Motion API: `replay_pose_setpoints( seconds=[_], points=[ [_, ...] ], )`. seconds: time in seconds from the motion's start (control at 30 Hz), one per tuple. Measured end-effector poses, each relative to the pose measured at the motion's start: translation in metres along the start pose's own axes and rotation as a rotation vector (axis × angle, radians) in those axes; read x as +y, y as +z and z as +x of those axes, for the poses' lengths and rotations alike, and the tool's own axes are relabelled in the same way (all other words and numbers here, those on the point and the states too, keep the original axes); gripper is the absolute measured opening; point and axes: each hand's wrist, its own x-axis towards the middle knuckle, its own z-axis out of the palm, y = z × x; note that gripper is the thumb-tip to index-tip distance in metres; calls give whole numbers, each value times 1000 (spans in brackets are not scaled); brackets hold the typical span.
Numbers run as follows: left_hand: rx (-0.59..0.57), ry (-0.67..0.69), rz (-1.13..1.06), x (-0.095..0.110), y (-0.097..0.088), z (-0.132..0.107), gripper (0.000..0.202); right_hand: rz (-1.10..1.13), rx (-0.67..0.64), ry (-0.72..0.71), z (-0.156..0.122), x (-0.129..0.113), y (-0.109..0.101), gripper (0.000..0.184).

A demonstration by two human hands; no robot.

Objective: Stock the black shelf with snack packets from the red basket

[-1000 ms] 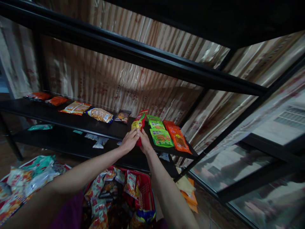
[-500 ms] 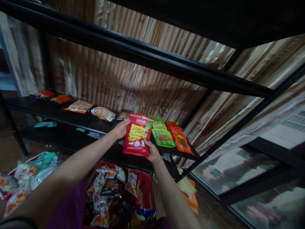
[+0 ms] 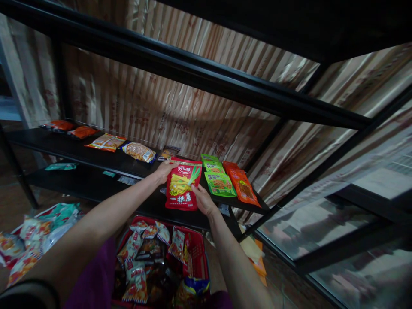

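Observation:
A red snack packet point(image 3: 183, 183) with yellow sticks printed on it lies nearly flat over the front edge of the black shelf point(image 3: 106, 158). My left hand point(image 3: 165, 171) grips its upper left corner. My right hand point(image 3: 202, 201) holds its lower right edge with fingers closed on it. Just right of the packet lie green packets point(image 3: 216, 180) and orange packets point(image 3: 242, 185) in rows on the same shelf.
Further left on the shelf are a dark packet point(image 3: 168, 152), a clear bag of snacks point(image 3: 139, 152) and several orange packets point(image 3: 83, 131). A red basket point(image 3: 193, 251) full of snack packets stands below me. More packets are piled at the lower left point(image 3: 30, 238). A shelf beam point(image 3: 180, 77) runs overhead.
The red packet was turned from edge-on to face up and lowered toward the shelf beside the green packets. My hands moved apart to its two corners.

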Motion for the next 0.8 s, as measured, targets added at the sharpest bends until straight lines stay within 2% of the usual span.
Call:
replay_pose_setpoints(
  seconds=[0.1,0.2,0.3,0.37,0.43,0.6,0.8],
  points=[
    [1,13,42,-6,2,-6,12,15,124,-131,12,-10,4,38],
    [-35,43,67,-8,4,-14,14,12,243,-192,25,-20,4,30],
    [-166,35,21,-7,1,-19,19,55,311,-246,33,-26,5,22],
    [-286,-6,-8,-7,-6,-20,25,107,345,-268,36,-28,7,18],
    [-343,-37,9,-8,-16,-21,29,145,363,-277,37,-30,9,17],
    [-293,-25,118,-16,-38,-28,35,157,392,-259,37,-34,9,13],
    [-292,-65,149,-29,-49,-38,40,183,448,-223,40,-35,6,11]
  ],
)
